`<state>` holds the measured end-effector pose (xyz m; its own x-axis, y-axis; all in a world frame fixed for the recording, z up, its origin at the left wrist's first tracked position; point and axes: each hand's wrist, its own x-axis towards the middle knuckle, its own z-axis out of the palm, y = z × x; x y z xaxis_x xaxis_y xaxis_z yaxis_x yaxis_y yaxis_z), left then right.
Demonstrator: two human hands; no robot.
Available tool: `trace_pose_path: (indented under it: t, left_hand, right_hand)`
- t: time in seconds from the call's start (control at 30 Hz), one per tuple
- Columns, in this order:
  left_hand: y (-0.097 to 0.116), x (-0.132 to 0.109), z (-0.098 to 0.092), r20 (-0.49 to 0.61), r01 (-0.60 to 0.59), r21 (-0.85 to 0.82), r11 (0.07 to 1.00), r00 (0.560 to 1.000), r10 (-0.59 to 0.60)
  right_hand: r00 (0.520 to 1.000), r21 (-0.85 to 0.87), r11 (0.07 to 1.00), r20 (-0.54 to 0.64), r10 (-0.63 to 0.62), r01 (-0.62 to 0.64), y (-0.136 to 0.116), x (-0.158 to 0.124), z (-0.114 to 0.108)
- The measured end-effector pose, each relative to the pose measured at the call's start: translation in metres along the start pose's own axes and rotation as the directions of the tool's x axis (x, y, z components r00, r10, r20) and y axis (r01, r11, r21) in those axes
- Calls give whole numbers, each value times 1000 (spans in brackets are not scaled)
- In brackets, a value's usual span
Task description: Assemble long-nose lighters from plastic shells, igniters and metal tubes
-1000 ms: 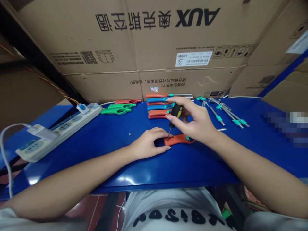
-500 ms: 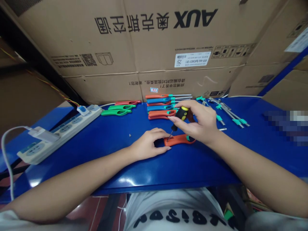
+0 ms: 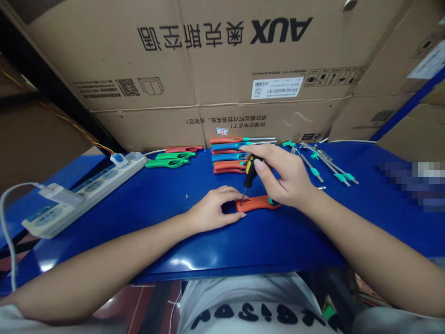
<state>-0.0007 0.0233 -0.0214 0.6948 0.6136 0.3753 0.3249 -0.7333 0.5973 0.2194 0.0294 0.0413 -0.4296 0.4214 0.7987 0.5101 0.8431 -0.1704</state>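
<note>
Orange handle (image 3: 260, 202) lies flat on blue tabletop (image 3: 302, 241), between hands. Tiny metal bits (image 3: 187, 196) sit left, handy I guess. Left hand (image 3: 211, 209) pinches handle's left end, probably so it won't spin. Black-yellow screwdriver (image 3: 251, 172) stands tip-down there, right hand (image 3: 284, 175) fingers gripping its top, likely for twist control.
</note>
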Motion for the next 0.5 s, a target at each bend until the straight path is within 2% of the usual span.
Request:
trace_pose_path:
  t: [0.07, 0.13, 0.27, 0.33, 0.4, 0.5]
  left_hand:
    - [-1, 0, 0, 6, 5, -2, 1000, 1000, -5]
    - [-2, 0, 0, 10, 4, -2, 1000, 1000, -4]
    - [-2, -1, 1, -9, -11, -1, 1000, 1000, 11]
    - [-2, -1, 1, -19, -15, -6, 1000, 1000, 15]
    - [-2, -1, 1, -16, -9, -5, 1000, 1000, 9]
    - [-1, 0, 1, -4, 1, -2, 1000, 1000, -1]
  right_hand:
    - [995, 156, 986, 92, 41, -55, 0, 1, 2]
    - [990, 210, 974, 127, 56, -82, 0, 0, 4]
    - [1000, 17, 1000, -27, -13, 14, 2, -4, 5]
    - [997, -35, 998, -63, -50, 48, 1, -4, 4]
    - [1000, 68, 998, 6, -10, 10, -2, -2, 4]
    - [978, 301, 942, 182, 98, -150, -5, 0, 6]
